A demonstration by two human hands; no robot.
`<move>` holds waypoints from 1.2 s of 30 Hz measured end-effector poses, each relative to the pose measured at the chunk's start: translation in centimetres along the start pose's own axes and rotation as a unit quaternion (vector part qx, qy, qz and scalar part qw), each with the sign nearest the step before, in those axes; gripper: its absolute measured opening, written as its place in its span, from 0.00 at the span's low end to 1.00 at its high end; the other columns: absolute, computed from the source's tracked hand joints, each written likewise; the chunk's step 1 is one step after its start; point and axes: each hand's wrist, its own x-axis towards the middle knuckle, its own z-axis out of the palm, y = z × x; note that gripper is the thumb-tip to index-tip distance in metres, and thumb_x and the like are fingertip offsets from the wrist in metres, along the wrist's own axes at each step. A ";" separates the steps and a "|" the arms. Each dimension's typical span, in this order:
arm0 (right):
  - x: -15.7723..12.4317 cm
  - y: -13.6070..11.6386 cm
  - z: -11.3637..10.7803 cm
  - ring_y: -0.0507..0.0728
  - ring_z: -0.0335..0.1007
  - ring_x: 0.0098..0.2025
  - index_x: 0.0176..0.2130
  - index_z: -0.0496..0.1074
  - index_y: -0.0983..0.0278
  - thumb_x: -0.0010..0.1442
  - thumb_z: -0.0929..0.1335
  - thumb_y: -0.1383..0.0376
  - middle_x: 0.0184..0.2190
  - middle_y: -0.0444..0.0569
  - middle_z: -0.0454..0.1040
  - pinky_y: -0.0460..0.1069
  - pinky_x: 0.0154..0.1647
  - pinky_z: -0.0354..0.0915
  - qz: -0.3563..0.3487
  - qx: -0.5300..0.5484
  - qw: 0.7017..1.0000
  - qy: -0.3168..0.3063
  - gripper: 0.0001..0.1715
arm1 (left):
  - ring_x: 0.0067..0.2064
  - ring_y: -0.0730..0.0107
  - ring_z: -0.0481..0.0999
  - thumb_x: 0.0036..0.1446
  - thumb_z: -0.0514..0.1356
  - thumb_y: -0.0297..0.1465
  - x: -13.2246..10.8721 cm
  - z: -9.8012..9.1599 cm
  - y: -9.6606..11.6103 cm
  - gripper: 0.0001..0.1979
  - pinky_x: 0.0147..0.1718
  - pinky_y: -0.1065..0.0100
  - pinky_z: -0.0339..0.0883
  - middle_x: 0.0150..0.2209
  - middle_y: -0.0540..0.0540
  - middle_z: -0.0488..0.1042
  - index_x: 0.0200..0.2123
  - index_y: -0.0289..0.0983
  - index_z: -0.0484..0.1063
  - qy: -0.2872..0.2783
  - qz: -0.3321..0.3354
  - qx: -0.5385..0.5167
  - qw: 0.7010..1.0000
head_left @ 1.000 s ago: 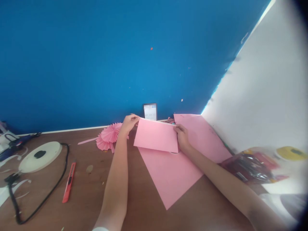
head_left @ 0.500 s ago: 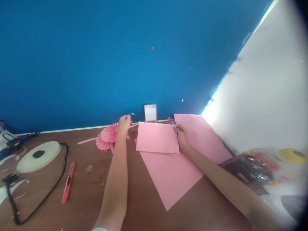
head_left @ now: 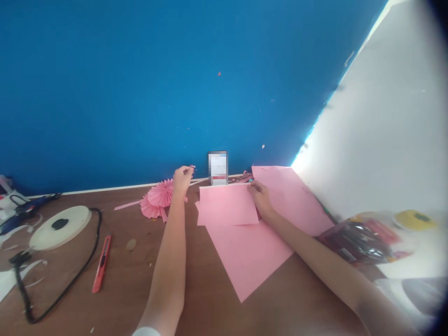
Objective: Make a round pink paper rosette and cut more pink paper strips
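Note:
A folded sheet of pink paper (head_left: pixel 227 205) stands slightly raised in front of me, its pale top edge level. My right hand (head_left: pixel 261 196) pinches its upper right corner between thumb and fingers. To the paper's left, my left hand (head_left: pixel 183 179) is raised with its fingers pressed together, apart from the paper. Whatever sits between those fingertips, if anything, is too small to make out. Under the folded piece lies a larger pink sheet (head_left: pixel 245 261), its corner pointing toward me. Pleated pink paper fans (head_left: pixel 161 193) rest beside my left wrist, partly hidden by it.
A red box cutter (head_left: pixel 101 265) and a round cream device (head_left: pixel 61 227) with a black cord lie on the brown table at left. A phone (head_left: pixel 219 168) leans on the blue wall. Another pink sheet (head_left: pixel 283 191) and plastic-wrapped packets (head_left: pixel 364 238) occupy the right.
The folded paper's top edge has come down slightly, showing more of the phone behind it. My left hand stays pinched in nearly the same place. The view has shifted a little.

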 end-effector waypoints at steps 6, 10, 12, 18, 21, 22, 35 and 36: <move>-0.1 -0.3 -0.1 0.53 0.62 0.28 0.29 0.69 0.62 0.51 0.66 0.56 0.26 0.42 0.69 0.46 0.28 0.57 -0.006 -0.018 1.000 0.002 0.11 | 0.26 0.74 0.68 0.46 0.63 0.33 -1.0 -0.6 0.2 0.14 0.26 0.73 0.59 0.31 0.46 0.75 0.39 0.36 0.72 -0.097 -0.036 0.010 0.995; -0.1 -0.3 -0.3 0.53 0.62 0.28 0.29 0.68 0.62 0.50 0.66 0.56 0.25 0.42 0.69 0.46 0.27 0.57 0.000 -0.014 1.000 -0.006 0.11 | 0.26 0.74 0.69 0.45 0.64 0.34 -0.8 -0.8 0.3 0.14 0.27 0.73 0.61 0.30 0.46 0.74 0.37 0.36 0.71 -0.116 -0.035 0.002 0.993; -0.1 -0.2 -0.3 0.53 0.62 0.28 0.30 0.69 0.62 0.51 0.66 0.56 0.26 0.42 0.70 0.46 0.27 0.57 -0.001 -0.015 1.000 -0.007 0.11 | 0.24 0.73 0.69 0.49 0.61 0.41 -0.6 -0.7 0.3 0.13 0.25 0.72 0.60 0.24 0.47 0.72 0.27 0.35 0.68 -0.113 -0.032 0.034 0.992; 0.1 -0.5 0.0 0.53 0.63 0.27 0.31 0.69 0.61 0.51 0.67 0.57 0.25 0.41 0.69 0.46 0.28 0.58 0.004 0.020 0.999 -0.035 0.10 | 0.25 0.76 0.69 0.55 0.55 0.37 -0.8 -0.6 1.8 0.10 0.25 0.74 0.60 0.31 0.47 0.74 0.36 0.36 0.68 -0.204 -0.007 -0.016 0.979; 0.2 -1.1 0.3 0.53 0.64 0.27 0.31 0.70 0.61 0.50 0.68 0.57 0.25 0.41 0.70 0.47 0.28 0.59 0.033 0.020 0.996 -0.078 0.11 | 0.34 0.72 0.75 0.54 0.56 0.34 -1.7 -0.3 3.8 0.15 0.31 0.73 0.64 0.38 0.45 0.76 0.46 0.39 0.67 -0.303 0.013 -0.023 0.953; 0.2 -1.3 0.4 0.53 0.65 0.27 0.31 0.71 0.61 0.50 0.68 0.56 0.25 0.41 0.70 0.47 0.28 0.59 0.045 0.019 0.994 -0.095 0.11 | 0.37 0.71 0.75 0.55 0.56 0.36 -2.1 -0.1 4.6 0.16 0.33 0.73 0.65 0.39 0.44 0.76 0.46 0.39 0.68 -0.327 0.018 -0.023 0.944; 0.5 -1.6 0.9 0.54 0.67 0.33 0.34 0.71 0.61 0.54 0.63 0.65 0.33 0.45 0.73 0.48 0.36 0.61 -0.036 -0.162 0.981 -0.099 0.08 | 0.19 0.74 0.62 0.43 0.65 0.38 -2.9 -2.8 5.5 0.11 0.18 0.72 0.51 0.18 0.51 0.67 0.21 0.36 0.73 -0.431 -0.016 0.099 0.897; 0.8 -1.3 0.6 0.54 0.67 0.36 0.35 0.71 0.61 0.52 0.62 0.68 0.36 0.46 0.73 0.49 0.38 0.61 -0.061 -0.212 0.971 -0.091 0.10 | 0.20 0.73 0.63 0.42 0.66 0.36 -2.7 -3.5 5.4 0.10 0.19 0.72 0.52 0.19 0.51 0.68 0.20 0.36 0.72 -0.418 -0.017 0.086 0.904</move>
